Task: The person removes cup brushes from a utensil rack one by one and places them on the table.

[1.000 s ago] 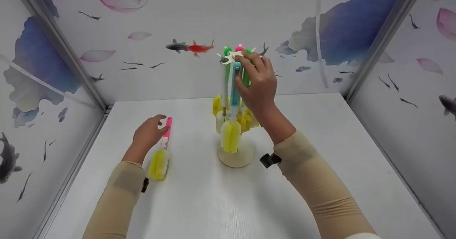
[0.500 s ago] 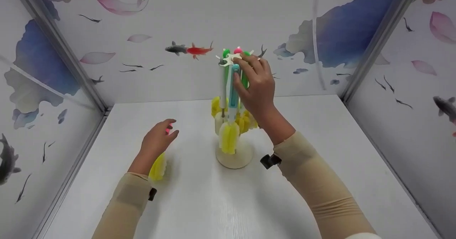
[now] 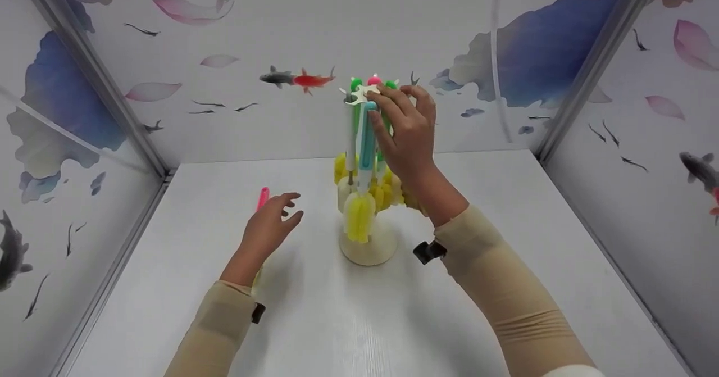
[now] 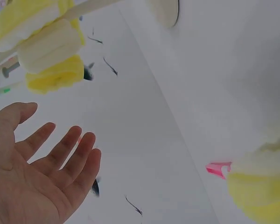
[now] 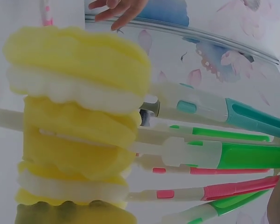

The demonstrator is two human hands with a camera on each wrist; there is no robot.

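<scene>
A white rack [image 3: 373,253] with a round base stands upright near the middle of the table, with several sponge bottle brushes hanging head-down from it. My right hand [image 3: 410,135] grips its top from the right, fingers over the white hook plate [image 3: 364,94] and thumb against the teal-handled brush [image 3: 367,152]. In the right wrist view, yellow-and-white sponge heads [image 5: 79,56] fill the left. My left hand [image 3: 268,228] is held over the table between rack and a pink-handled brush [image 3: 263,197], its fingers spread and holding nothing. That brush lies mostly hidden under the hand and forearm.
The white tabletop [image 3: 472,309] meets a printed back wall [image 3: 393,23] close behind the rack. Printed side walls [image 3: 62,141] flank it, framed by grey metal posts [image 3: 95,73].
My left hand has moved right, away from the pink brush's handle and toward the rack. The pink brush stays where it lay. My right hand keeps its place, with its outer fingers lifted slightly.
</scene>
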